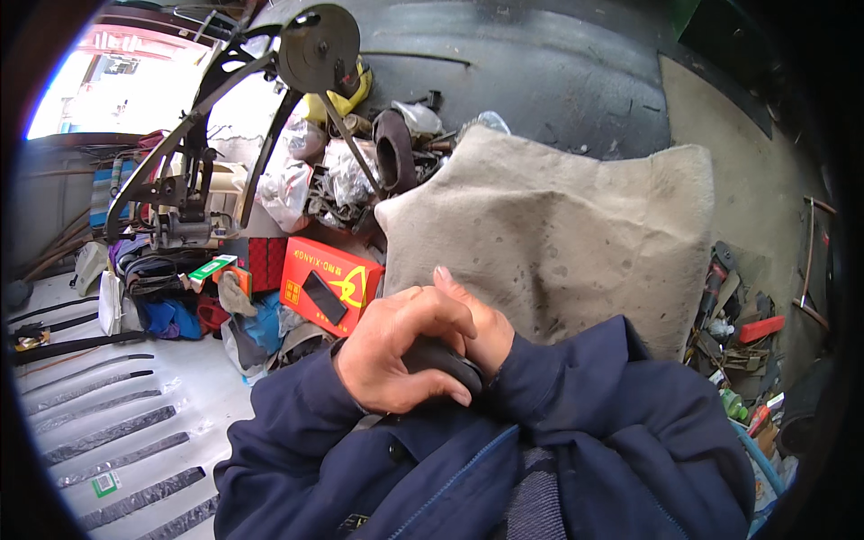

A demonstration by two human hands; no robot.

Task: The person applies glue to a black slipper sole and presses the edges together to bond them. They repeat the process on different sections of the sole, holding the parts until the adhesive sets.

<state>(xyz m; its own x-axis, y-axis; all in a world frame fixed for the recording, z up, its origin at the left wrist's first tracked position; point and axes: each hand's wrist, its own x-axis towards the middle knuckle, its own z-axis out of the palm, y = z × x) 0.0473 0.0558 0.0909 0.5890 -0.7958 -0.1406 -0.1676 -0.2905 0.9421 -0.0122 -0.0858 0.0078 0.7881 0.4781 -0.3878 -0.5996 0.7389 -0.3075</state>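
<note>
Cupping a dark, rounded object (439, 358) close to the chest, the left hand (391, 346) is seen curled, its bent fingers above and its thumb below, with only a narrow gap left around what is held. The right hand (490, 328) is placed just behind, thumb raised; its other fingers are hidden, so whether the object is also gripped by them cannot be told.

Ahead of the fingers and to their right, a stained beige mat (549, 243) is spread. Just left of the fingers, a red box (310, 310) is topped by a dark, phone-like rectangle (325, 298). Farther off, ahead and left, a dark metal machine (184, 171) is seen.

As far as can be judged, handling is under way: the object has been taken up but not set down. How much is left cannot be told.
</note>
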